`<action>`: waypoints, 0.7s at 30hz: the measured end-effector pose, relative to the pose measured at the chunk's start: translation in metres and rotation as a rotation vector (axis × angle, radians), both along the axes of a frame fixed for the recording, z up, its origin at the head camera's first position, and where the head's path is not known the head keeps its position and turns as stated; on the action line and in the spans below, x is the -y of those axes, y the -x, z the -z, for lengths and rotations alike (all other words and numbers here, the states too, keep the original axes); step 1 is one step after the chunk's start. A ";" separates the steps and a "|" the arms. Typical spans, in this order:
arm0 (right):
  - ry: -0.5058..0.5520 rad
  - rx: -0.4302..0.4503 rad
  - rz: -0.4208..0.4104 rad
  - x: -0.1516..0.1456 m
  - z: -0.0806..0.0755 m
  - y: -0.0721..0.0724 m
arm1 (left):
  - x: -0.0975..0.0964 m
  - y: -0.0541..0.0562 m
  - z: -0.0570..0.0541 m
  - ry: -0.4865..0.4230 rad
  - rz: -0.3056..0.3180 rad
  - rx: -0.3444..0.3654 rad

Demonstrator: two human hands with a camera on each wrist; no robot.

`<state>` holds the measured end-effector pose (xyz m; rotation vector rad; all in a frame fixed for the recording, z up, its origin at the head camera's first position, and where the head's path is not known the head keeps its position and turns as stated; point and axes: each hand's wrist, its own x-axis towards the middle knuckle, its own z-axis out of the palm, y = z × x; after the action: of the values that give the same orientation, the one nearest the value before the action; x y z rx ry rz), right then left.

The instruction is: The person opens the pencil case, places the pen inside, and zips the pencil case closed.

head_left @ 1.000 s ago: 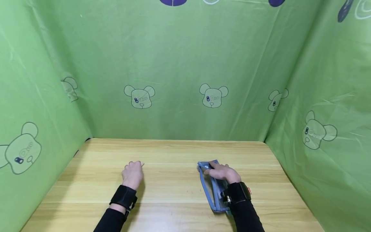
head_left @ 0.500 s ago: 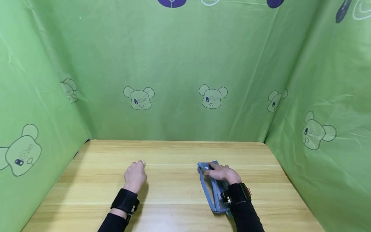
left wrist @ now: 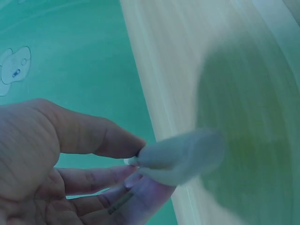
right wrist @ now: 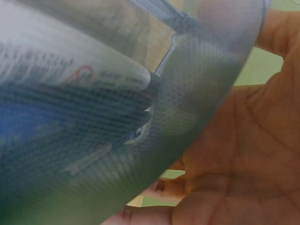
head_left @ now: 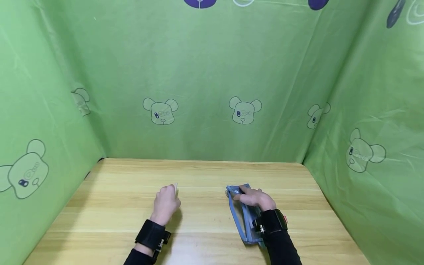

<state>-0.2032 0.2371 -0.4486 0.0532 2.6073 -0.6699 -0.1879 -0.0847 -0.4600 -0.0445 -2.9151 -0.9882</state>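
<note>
My left hand [head_left: 165, 204] is raised over the left-centre of the table, casting a shadow. In the left wrist view its thumb and fingers pinch a small white object [left wrist: 187, 157], blurred and rounded at its end; its kind I cannot tell. On the right, a blue-trimmed mesh zipper pouch [head_left: 245, 224] lies slanted on the table, its zipper gaping. My right hand [head_left: 256, 198] grips the pouch near its far end, thumb and fingers on the mesh. Through the mesh in the right wrist view show a white printed barrel [right wrist: 70, 56] and several dark-tipped pens [right wrist: 140, 103].
A light wood-grain table [head_left: 198, 176] spans the space below me. Green fabric [head_left: 205, 55] with bear-face prints hangs behind it and along both sides.
My left hand has shifted to the right across the table with the white object pinched in it. The right hand and the pouch stay in place.
</note>
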 end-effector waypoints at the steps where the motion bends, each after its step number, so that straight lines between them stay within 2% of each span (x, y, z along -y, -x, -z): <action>1: 0.002 0.000 -0.002 0.000 0.000 0.000 | -0.003 -0.001 0.000 -0.010 0.005 -0.003; 7: 0.004 -0.007 0.000 0.000 0.001 -0.001 | -0.024 -0.006 -0.003 -0.091 0.030 -0.001; 14: -0.006 -0.008 0.000 0.001 0.002 0.000 | -0.050 -0.010 0.000 -0.136 0.035 0.016; 21: -0.019 -0.010 0.003 0.001 0.001 -0.002 | -0.081 -0.016 0.003 -0.199 0.087 0.019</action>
<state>-0.2017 0.2358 -0.4492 0.0604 2.6239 -0.6478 -0.1714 -0.0035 -0.4628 -0.1532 -2.8362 -1.2940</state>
